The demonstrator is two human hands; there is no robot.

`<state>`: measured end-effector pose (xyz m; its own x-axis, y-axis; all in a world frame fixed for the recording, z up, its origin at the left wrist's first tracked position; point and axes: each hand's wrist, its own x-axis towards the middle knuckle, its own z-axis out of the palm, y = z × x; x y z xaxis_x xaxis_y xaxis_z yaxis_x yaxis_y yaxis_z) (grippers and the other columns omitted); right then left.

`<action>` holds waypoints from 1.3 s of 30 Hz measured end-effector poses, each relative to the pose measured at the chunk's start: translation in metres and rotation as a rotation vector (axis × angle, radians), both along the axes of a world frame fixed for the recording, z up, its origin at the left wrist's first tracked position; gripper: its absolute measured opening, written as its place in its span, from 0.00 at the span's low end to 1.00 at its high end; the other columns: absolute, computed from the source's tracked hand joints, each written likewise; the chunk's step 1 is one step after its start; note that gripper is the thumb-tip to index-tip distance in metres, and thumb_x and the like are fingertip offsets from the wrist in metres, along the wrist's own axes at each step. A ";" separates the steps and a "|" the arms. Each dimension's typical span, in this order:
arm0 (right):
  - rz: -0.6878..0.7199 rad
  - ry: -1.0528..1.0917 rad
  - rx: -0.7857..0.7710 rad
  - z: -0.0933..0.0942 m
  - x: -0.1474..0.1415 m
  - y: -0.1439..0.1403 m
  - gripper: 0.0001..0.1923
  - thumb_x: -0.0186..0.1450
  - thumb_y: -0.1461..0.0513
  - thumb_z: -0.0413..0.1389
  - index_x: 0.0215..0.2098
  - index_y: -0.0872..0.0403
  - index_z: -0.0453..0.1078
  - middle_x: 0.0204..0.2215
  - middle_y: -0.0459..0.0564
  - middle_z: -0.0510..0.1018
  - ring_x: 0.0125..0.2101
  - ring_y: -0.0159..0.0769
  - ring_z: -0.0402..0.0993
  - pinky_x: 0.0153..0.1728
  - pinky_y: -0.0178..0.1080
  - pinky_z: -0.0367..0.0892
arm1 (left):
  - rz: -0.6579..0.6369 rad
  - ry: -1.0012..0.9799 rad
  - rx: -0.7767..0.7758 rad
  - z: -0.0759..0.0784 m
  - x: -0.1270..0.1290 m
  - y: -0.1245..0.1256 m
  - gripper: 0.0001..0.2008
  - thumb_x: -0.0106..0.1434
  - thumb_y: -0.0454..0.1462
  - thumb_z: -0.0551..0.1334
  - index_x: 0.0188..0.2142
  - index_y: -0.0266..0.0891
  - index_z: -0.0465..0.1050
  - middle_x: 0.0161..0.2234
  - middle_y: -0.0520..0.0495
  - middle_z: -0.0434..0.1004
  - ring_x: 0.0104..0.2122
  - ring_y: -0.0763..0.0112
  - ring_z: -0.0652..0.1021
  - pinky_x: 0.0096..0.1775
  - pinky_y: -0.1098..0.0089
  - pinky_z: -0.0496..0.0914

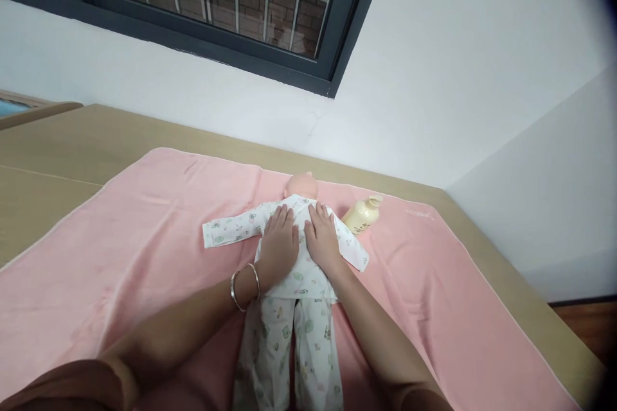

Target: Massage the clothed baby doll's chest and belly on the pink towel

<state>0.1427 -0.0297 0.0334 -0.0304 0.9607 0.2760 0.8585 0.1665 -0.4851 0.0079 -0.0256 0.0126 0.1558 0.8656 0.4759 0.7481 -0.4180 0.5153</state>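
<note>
Both the left hand (278, 245) and right hand (321, 239) lay open and flat, apparently gripping nothing, on the doll (289, 282); a bottle (362, 214) lay just right.

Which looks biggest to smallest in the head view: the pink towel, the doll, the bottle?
1. Pink towel, covering most of the table.
2. Doll, lying on the towel under both hands.
3. Bottle, beside the doll; it lies farther away, so it may look slightly smaller.

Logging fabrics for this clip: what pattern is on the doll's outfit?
White outfit with small green and pastel prints, seen in the head view.
</note>
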 end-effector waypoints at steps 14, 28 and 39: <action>0.026 0.001 0.036 0.005 -0.010 -0.017 0.24 0.73 0.59 0.40 0.62 0.58 0.64 0.64 0.58 0.61 0.67 0.46 0.49 0.64 0.53 0.52 | -0.036 -0.153 0.025 -0.012 -0.008 0.023 0.22 0.68 0.37 0.49 0.59 0.33 0.64 0.60 0.37 0.67 0.64 0.56 0.63 0.65 0.47 0.56; -0.035 0.070 0.173 -0.009 0.001 -0.002 0.26 0.73 0.57 0.40 0.64 0.59 0.61 0.66 0.57 0.57 0.67 0.44 0.47 0.66 0.55 0.46 | -0.105 -0.168 0.120 -0.012 -0.014 0.008 0.20 0.68 0.37 0.50 0.57 0.36 0.66 0.61 0.38 0.66 0.65 0.57 0.60 0.65 0.46 0.55; -0.005 0.072 0.077 -0.004 0.000 -0.004 0.27 0.72 0.59 0.42 0.66 0.64 0.57 0.65 0.59 0.59 0.67 0.44 0.49 0.66 0.49 0.50 | -0.164 -0.183 0.124 -0.011 -0.015 0.006 0.19 0.68 0.36 0.50 0.55 0.36 0.67 0.59 0.38 0.68 0.62 0.59 0.66 0.63 0.49 0.61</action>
<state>0.1429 -0.0333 0.0292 -0.0034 0.9365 0.3506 0.8226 0.2020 -0.5315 -0.0070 -0.0194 0.0019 0.1907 0.7693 0.6098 0.5642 -0.5942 0.5732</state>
